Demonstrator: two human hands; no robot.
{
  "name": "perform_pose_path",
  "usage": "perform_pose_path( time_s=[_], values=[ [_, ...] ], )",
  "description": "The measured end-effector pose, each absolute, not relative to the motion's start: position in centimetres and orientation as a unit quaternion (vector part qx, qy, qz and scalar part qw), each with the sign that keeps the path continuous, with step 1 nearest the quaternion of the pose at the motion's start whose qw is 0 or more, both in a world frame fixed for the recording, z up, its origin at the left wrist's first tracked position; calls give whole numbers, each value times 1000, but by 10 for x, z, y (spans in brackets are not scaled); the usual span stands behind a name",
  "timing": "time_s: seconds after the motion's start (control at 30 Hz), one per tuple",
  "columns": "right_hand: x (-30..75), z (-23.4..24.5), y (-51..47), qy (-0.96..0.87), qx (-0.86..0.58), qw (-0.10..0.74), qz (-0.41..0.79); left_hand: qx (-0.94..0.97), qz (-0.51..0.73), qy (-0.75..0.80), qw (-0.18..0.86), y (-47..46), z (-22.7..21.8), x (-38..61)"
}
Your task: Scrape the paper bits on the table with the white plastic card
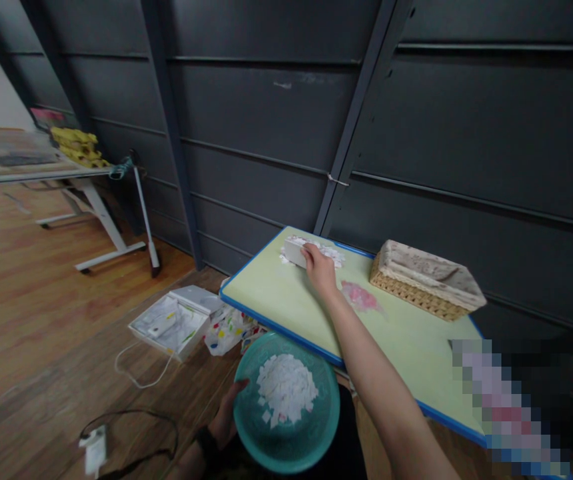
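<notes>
My left hand [227, 417] grips the rim of a teal bowl [316, 427] held below the table's near edge; the bowl carries a heap of small white paper pieces [285, 388]. My right hand [318, 268] reaches across the pale green table [416, 347] to its far left corner. There its fingers are closed on a white rectangular block [294, 252] that rests against a scatter of white paper scraps [330, 256].
A lined wicker basket [426, 279] stands at the table's back right, and a pink smear [361, 297] lies beside my forearm. On the wooden floor are an open white box [176, 321], a plastic bag [229, 330], cables and a charger [94, 452]. Another table [26, 167] stands at left.
</notes>
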State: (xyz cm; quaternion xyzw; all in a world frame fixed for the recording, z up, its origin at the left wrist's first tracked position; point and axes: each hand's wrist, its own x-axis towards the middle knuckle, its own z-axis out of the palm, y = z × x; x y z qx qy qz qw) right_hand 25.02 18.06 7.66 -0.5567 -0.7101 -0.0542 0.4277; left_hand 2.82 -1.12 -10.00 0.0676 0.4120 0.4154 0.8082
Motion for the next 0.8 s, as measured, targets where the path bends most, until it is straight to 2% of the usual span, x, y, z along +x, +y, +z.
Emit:
perform_pose_path(
  time_s=[0.37, 0.6, 0.8],
  values=[
    [246, 83, 183, -705, -555, 437, -64, 88, 404, 398, 819, -12, -100, 27],
    [236, 79, 188, -736, -542, 402, -53, 84, 411, 404, 813, -11, -109, 27],
    [243, 82, 188, -701, -555, 442, -68, 79, 416, 405, 810, -11, -106, 28]
  ],
)
